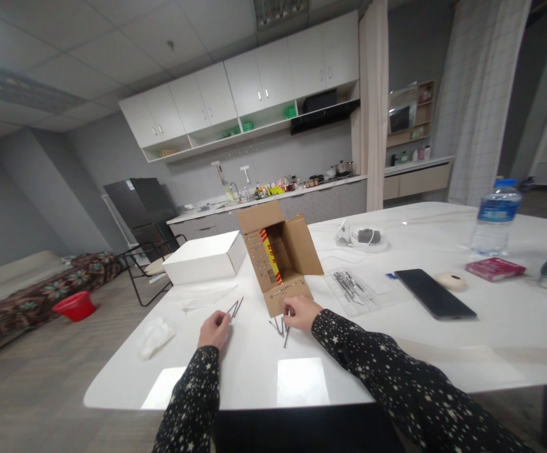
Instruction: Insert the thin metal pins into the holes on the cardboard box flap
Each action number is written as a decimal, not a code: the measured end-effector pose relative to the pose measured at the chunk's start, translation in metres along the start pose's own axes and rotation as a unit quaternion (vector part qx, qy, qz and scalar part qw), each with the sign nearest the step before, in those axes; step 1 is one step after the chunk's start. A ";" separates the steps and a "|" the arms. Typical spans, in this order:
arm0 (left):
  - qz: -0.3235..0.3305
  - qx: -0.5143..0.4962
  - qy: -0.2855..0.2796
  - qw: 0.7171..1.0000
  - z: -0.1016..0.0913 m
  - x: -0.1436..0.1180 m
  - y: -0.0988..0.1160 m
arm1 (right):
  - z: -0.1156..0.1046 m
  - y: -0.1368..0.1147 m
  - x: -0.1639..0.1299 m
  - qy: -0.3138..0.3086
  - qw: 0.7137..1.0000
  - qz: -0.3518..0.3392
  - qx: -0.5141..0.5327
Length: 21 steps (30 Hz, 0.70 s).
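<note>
My left hand [214,329] is closed, with thin dark metal rods [238,307] sticking out past its fingertips. They look like long nails or drill bits; I cannot tell which. My right hand [300,313] pinches at a similar rod beside the lower flap of an open cardboard box [286,290]. Several more dark rods [279,328] lie on the table just below that flap. Rows of small dots mark the flap and the box's left side, which also bears a yellow and red label [271,257].
On the white table [254,377] are a white box [204,258], crumpled tissue [154,338], a clear pack of metal pieces [351,290], a black phone [434,294], a pink box [495,268], a water bottle [494,220] and a white cabled device [368,238].
</note>
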<state>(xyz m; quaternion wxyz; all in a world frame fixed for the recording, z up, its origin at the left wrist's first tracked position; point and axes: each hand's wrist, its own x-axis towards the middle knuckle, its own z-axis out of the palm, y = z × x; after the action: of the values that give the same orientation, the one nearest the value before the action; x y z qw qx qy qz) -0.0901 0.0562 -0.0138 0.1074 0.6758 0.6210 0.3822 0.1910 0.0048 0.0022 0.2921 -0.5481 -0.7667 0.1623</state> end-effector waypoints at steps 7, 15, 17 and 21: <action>0.000 0.001 0.002 1.000 0.000 0.000 -0.001 | -0.005 -0.015 -0.011 -0.060 0.996 -0.057 -0.025; 0.001 0.002 0.002 1.000 0.000 0.000 -0.001 | 0.002 -0.016 -0.015 -0.119 0.989 -0.076 -0.046; 0.004 0.001 0.002 1.000 0.000 0.001 -0.001 | 0.000 -0.016 -0.016 -0.119 0.989 -0.076 -0.044; -0.001 -0.001 0.002 1.000 0.001 0.001 -0.003 | -0.007 -0.016 -0.015 -0.114 0.990 -0.067 -0.044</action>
<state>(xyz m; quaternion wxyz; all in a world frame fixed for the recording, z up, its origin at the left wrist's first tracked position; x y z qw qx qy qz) -0.0919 0.0580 -0.0158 0.1072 0.6748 0.6212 0.3837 0.1867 -0.0157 0.0128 0.1886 -0.4854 -0.8366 0.1698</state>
